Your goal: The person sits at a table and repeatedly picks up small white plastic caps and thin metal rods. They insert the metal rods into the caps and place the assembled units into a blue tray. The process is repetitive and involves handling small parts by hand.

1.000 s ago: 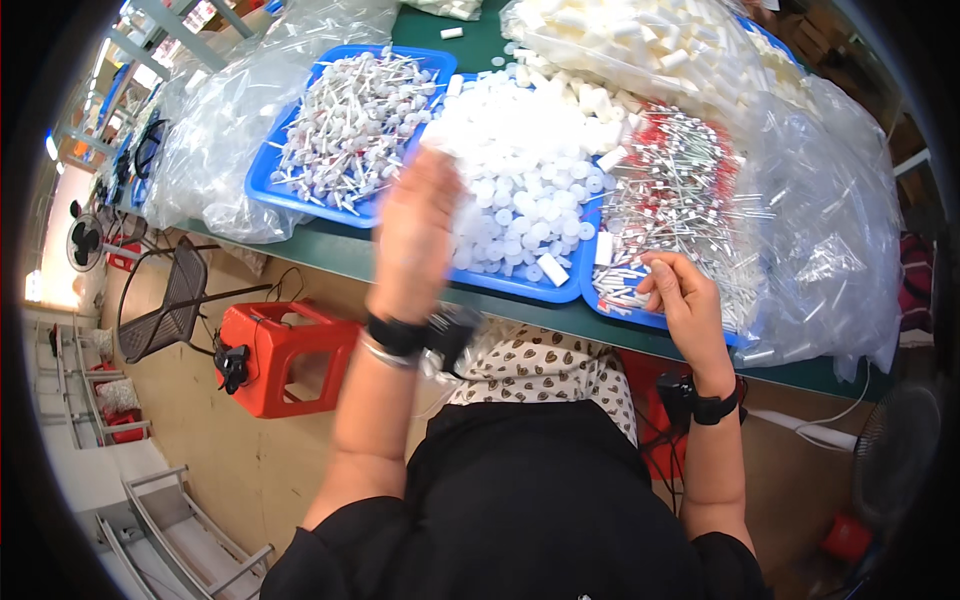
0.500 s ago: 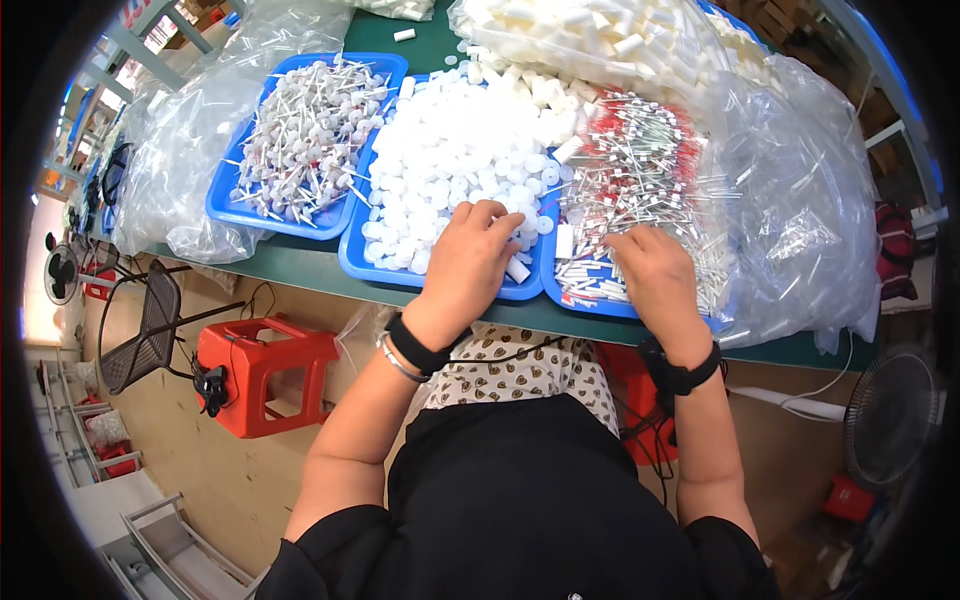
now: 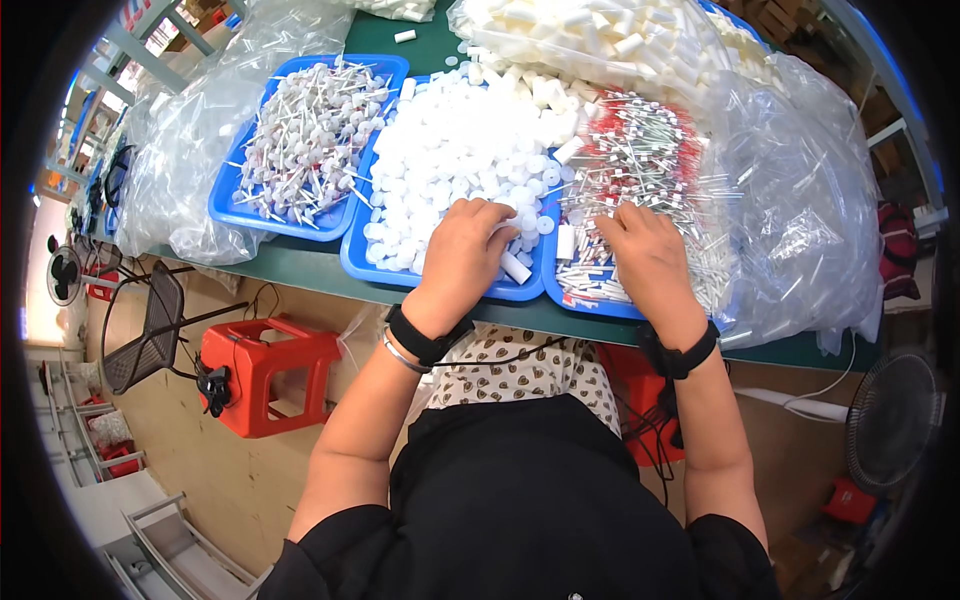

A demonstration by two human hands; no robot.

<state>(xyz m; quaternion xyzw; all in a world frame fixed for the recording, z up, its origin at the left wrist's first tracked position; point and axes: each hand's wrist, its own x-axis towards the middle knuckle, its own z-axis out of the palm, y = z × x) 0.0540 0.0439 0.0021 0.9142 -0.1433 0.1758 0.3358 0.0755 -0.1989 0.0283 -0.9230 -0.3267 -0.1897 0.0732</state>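
My left hand (image 3: pixel 462 258) is over the near right part of the middle blue tray (image 3: pixel 385 279), which is heaped with small white plastic discs (image 3: pixel 430 185). Its thumb and fingers are bent together among the discs; what lies between them, if anything, is too small to make out. A white foam cylinder (image 3: pixel 515 267) rests just by the thumb. Over the right-hand blue tray (image 3: pixel 610 308) is my right hand (image 3: pixel 652 262), fingers curled down onto a pile of thin white sticks with red parts (image 3: pixel 640 160). Its fingertips are partly hidden, and I cannot see what they pinch.
Left of these, another blue tray (image 3: pixel 225 208) holds discs with sticks through them. A clear bag of white foam cylinders (image 3: pixel 600 35) lies behind. Clear plastic bags (image 3: pixel 800 200) flank the trays on the green table (image 3: pixel 300 262). A red stool (image 3: pixel 265 375) stands at left below.
My right hand has shifted slightly left and farther away over the sticks. The thumb of my left hand has dropped a little toward the foam cylinder; that hand has moved slightly.
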